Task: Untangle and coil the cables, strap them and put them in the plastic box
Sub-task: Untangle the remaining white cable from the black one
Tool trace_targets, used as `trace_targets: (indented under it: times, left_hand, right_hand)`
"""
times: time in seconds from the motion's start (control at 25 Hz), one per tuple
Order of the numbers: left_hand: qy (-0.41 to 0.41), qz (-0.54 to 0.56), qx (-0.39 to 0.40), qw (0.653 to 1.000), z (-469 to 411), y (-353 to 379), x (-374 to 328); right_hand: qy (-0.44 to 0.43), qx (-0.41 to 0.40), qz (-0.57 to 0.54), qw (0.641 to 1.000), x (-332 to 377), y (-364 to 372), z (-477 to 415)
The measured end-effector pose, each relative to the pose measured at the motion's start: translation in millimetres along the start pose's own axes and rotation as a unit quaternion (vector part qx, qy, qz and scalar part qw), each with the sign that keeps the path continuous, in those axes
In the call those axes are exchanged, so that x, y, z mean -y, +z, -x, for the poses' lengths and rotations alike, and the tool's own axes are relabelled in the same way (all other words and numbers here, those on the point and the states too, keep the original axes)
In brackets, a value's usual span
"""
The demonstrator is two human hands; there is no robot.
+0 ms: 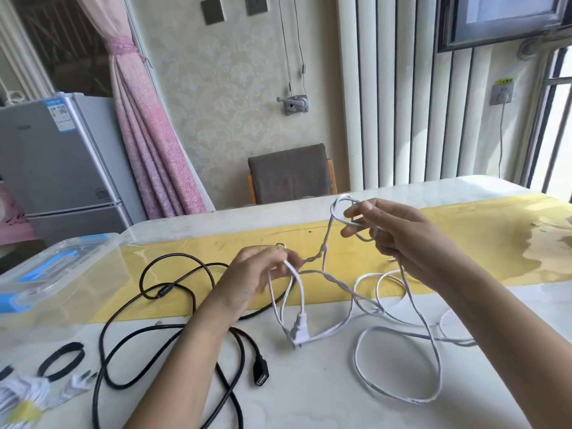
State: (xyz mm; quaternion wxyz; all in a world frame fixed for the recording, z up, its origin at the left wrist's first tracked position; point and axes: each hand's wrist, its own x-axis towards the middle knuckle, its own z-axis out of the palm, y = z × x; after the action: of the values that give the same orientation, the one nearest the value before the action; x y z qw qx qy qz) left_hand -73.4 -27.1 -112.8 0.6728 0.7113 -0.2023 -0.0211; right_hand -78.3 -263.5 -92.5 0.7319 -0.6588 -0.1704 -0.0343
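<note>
A tangled white cable [399,329] hangs between both hands above the table and trails in loops on the tabletop at the right. My left hand [250,277] pinches a twisted stretch of it, with its white plug [298,331] dangling below. My right hand [399,239] is raised higher and holds a loop of the same cable round its fingers. A black USB cable [173,329] lies loose on the table at the left, its connector [261,374] near my left forearm. The clear plastic box [58,274] with blue clips stands at the far left.
A black strap loop [63,360] and a coiled white cable bundle [28,394] lie at the front left. A yellow strip [483,239] runs across the white table. A grey chair [291,174] stands behind the table, a small fridge [58,162] at the left.
</note>
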Motion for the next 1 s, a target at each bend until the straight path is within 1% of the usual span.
trace_targets:
  times: [0.04, 0.08, 0.12, 0.24, 0.28, 0.32, 0.4, 0.48, 0.52, 0.56, 0.68, 0.8, 0.84, 0.92, 1.0]
  left_hand:
    - [0.002, -0.077, -0.028, 0.997, -2.2, 3.5, 1.0]
    - [0.008, -0.109, -0.036, 0.993, -3.4, 7.7, 1.8]
    - [0.022, -0.102, -0.023, 0.994, -3.4, 12.1, 2.1]
    - [0.056, -0.007, 0.032, 0.998, -0.1, 22.2, -0.8]
    - [0.054, -0.008, 0.035, 0.998, 1.8, 24.3, -3.9]
    - [0.056, -0.033, 0.032, 0.997, 3.4, 26.3, -6.6]
    - [0.069, -0.091, 0.016, 0.993, 4.4, 28.1, -6.3]
    - [0.091, -0.153, -0.034, 0.983, 2.1, 23.5, -3.6]
    - [0.103, -0.177, -0.058, 0.977, 1.0, 19.9, -2.0]
    - [0.112, -0.189, -0.078, 0.972, -0.1, 15.7, 0.1]
    - [0.129, -0.180, -0.145, 0.964, -1.0, 11.1, 0.3]
    - [0.146, -0.173, -0.244, 0.943, 2.0, 8.6, -8.0]
    - [0.146, -0.177, -0.260, 0.938, 2.9, 7.5, -10.1]
    - [0.136, -0.186, -0.265, 0.936, 3.2, 5.7, -11.1]
    - [0.109, -0.215, -0.242, 0.940, 2.2, 7.4, -10.6]
  right_hand:
    - [-0.004, 0.030, 0.022, 0.999, 1.2, 3.1, 1.1]
    - [-0.002, 0.057, 0.032, 0.998, 1.0, 6.9, 1.3]
    - [0.006, 0.080, 0.034, 0.996, 0.1, 11.2, 1.5]
    - [0.022, 0.134, 0.072, 0.988, -3.1, 18.8, 4.0]
    - [0.023, 0.145, 0.100, 0.984, -3.0, 18.8, 5.3]
    - [0.020, 0.143, 0.126, 0.981, -2.4, 17.8, 5.9]
    - [-0.003, 0.096, 0.207, 0.974, -0.7, 15.3, 4.9]
    - [-0.040, 0.024, 0.335, 0.941, 0.5, 11.8, 3.1]
    - [-0.060, 0.000, 0.382, 0.922, 1.3, 10.0, 3.1]
    - [-0.080, -0.012, 0.403, 0.912, 2.8, 8.6, 3.7]
    - [-0.128, -0.043, 0.387, 0.912, 8.9, 2.3, 5.0]
    - [-0.135, -0.127, 0.339, 0.922, 13.3, -9.1, 3.4]
    - [-0.132, -0.146, 0.330, 0.923, 13.8, -12.1, 2.6]
    - [-0.115, -0.158, 0.327, 0.925, 12.6, -14.3, 1.5]
    - [-0.076, -0.126, 0.307, 0.940, 10.6, -15.1, -0.3]
